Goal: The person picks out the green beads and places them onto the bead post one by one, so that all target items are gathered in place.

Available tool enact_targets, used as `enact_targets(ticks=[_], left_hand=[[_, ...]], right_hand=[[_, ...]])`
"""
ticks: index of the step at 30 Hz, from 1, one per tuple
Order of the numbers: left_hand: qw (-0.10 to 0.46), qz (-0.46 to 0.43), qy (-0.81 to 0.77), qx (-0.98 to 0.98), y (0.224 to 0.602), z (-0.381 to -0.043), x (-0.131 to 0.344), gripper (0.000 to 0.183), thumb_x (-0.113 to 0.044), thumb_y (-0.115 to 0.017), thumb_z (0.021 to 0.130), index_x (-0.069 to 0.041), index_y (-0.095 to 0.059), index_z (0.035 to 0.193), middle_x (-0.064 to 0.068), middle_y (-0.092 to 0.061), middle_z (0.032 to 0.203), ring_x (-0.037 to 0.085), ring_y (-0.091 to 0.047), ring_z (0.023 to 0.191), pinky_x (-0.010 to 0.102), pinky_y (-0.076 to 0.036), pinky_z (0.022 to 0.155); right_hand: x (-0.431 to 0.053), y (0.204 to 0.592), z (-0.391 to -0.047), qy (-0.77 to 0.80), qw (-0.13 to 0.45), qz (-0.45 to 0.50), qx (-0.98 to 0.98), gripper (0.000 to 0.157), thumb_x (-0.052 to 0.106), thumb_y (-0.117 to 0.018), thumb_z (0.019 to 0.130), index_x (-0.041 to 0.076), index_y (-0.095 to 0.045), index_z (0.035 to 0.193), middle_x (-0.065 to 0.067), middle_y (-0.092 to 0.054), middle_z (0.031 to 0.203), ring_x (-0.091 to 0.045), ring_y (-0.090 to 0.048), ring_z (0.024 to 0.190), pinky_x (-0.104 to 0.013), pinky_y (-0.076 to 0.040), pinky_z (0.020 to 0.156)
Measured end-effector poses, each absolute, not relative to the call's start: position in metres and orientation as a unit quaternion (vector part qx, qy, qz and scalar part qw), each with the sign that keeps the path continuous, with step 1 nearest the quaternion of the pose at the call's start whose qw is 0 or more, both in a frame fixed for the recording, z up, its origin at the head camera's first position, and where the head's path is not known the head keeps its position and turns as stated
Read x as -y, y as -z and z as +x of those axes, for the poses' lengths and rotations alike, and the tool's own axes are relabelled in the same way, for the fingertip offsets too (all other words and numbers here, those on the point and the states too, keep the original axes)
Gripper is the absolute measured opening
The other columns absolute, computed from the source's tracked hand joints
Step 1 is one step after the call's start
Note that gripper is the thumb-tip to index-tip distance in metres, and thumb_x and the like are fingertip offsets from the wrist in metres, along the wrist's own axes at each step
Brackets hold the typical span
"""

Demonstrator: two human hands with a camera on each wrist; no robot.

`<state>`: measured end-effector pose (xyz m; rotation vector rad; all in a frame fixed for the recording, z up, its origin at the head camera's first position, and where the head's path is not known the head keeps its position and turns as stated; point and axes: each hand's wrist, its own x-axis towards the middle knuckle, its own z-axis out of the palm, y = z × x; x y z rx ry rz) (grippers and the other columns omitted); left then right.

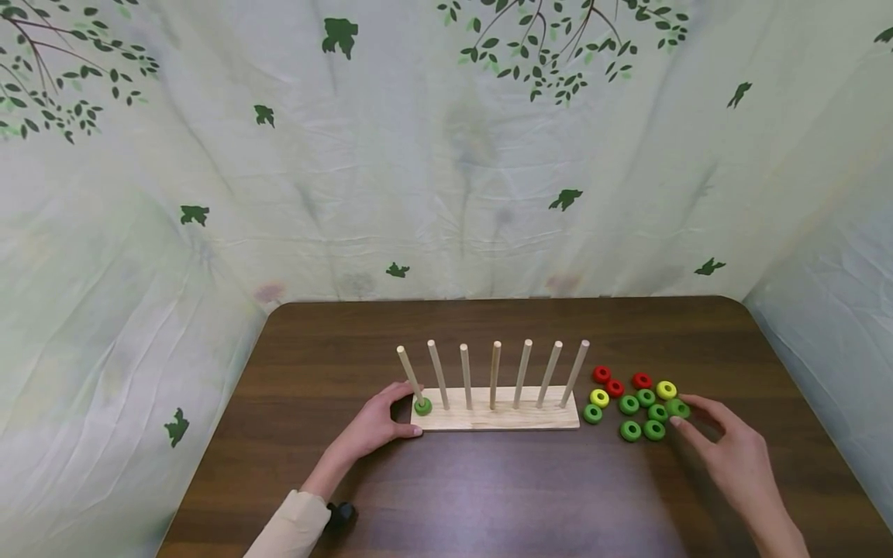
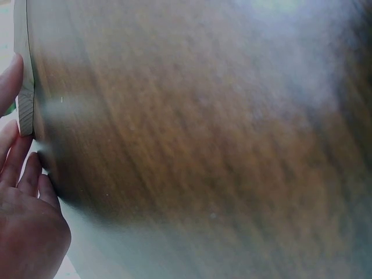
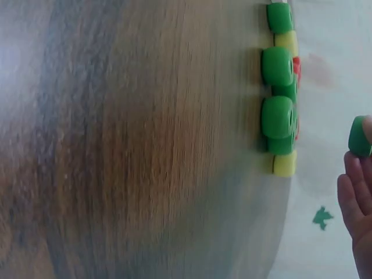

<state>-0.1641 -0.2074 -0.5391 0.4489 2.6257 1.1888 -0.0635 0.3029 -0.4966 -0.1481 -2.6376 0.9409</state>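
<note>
A pale wooden peg board [image 1: 498, 421] with a row of several upright pegs lies on the table. My left hand [image 1: 373, 425] grips its left end, thumb at the front edge and fingers at the back. One green ring [image 1: 423, 407] sits at the foot of the leftmost peg. Right of the board, my right hand [image 1: 736, 457] pinches a green bead-like ring [image 3: 359, 136] between thumb and fingers. The right wrist view has this ring raised off the table, apart from the others. Beside it lie several loose green rings [image 1: 654, 430].
Red rings [image 1: 642, 380] and yellow rings [image 1: 666, 390] lie among the green ones, close to the board's right end. The dark wooden table [image 1: 488, 488] has rounded far corners. A leaf-printed cloth [image 1: 446, 155] hangs behind it and at both sides.
</note>
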Motion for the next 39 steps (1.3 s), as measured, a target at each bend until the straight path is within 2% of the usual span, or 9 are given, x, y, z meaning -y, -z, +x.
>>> enact_targets(ticks=[7, 10, 21, 26, 35, 39], left_hand=[[0.114, 0.146, -0.398, -0.898, 0.539, -0.164, 0.207, 0.069, -0.022, -0.090, 0.071, -0.013, -0.061, 0.133, 0.013, -0.049, 0.143, 0.030, -0.040, 0.136, 0.049, -0.032, 0.109], [0.114, 0.149, -0.396, -0.899, 0.538, -0.164, 0.207, 0.070, -0.022, -0.090, 0.071, -0.012, -0.061, 0.134, 0.014, -0.049, 0.143, 0.031, -0.041, 0.136, 0.049, -0.033, 0.108], [0.110, 0.151, -0.399, -0.898, 0.538, -0.164, 0.207, 0.070, -0.022, -0.090, 0.071, -0.011, -0.061, 0.134, 0.015, -0.050, 0.143, 0.032, -0.041, 0.136, 0.050, -0.033, 0.108], [0.108, 0.151, -0.404, -0.896, 0.539, -0.164, 0.207, 0.070, -0.023, -0.090, 0.071, -0.012, -0.061, 0.134, 0.015, -0.050, 0.143, 0.033, -0.041, 0.135, 0.051, -0.032, 0.108], [0.114, 0.151, -0.397, -0.898, 0.538, -0.164, 0.206, 0.070, -0.022, -0.089, 0.072, -0.011, -0.060, 0.135, 0.014, -0.049, 0.144, 0.032, -0.039, 0.137, 0.051, -0.031, 0.109], [0.113, 0.150, -0.402, -0.896, 0.537, -0.164, 0.206, 0.070, -0.021, -0.090, 0.072, -0.011, -0.060, 0.134, 0.014, -0.049, 0.143, 0.032, -0.039, 0.137, 0.051, -0.032, 0.109]], right_hand=[[-0.293, 0.496, -0.065, -0.342, 0.186, -0.027, 0.921, 0.037, 0.018, -0.081, 0.083, 0.009, -0.069, 0.117, -0.010, -0.070, 0.109, 0.016, -0.051, 0.092, -0.006, -0.036, 0.074], [-0.288, 0.496, -0.067, -0.345, 0.196, -0.014, 0.918, 0.037, 0.015, -0.083, 0.081, 0.009, -0.070, 0.116, -0.009, -0.070, 0.107, 0.015, -0.053, 0.092, -0.006, -0.036, 0.076], [-0.269, 0.493, -0.072, -0.357, 0.201, 0.017, 0.912, 0.040, 0.011, -0.086, 0.075, 0.013, -0.072, 0.112, -0.004, -0.071, 0.102, 0.009, -0.057, 0.091, -0.006, -0.036, 0.079], [-0.261, 0.491, -0.074, -0.363, 0.196, 0.015, 0.911, 0.040, 0.014, -0.087, 0.075, 0.015, -0.072, 0.112, 0.002, -0.070, 0.097, -0.003, -0.061, 0.086, -0.013, -0.041, 0.075], [-0.248, 0.489, -0.077, -0.386, 0.193, 0.046, 0.901, 0.039, 0.012, -0.087, 0.074, 0.019, -0.073, 0.109, 0.008, -0.068, 0.089, 0.002, -0.056, 0.080, -0.017, -0.044, 0.065], [-0.244, 0.487, -0.079, -0.386, 0.189, 0.056, 0.901, 0.041, 0.010, -0.088, 0.072, 0.021, -0.073, 0.108, 0.010, -0.067, 0.091, 0.002, -0.055, 0.082, -0.016, -0.042, 0.068]])
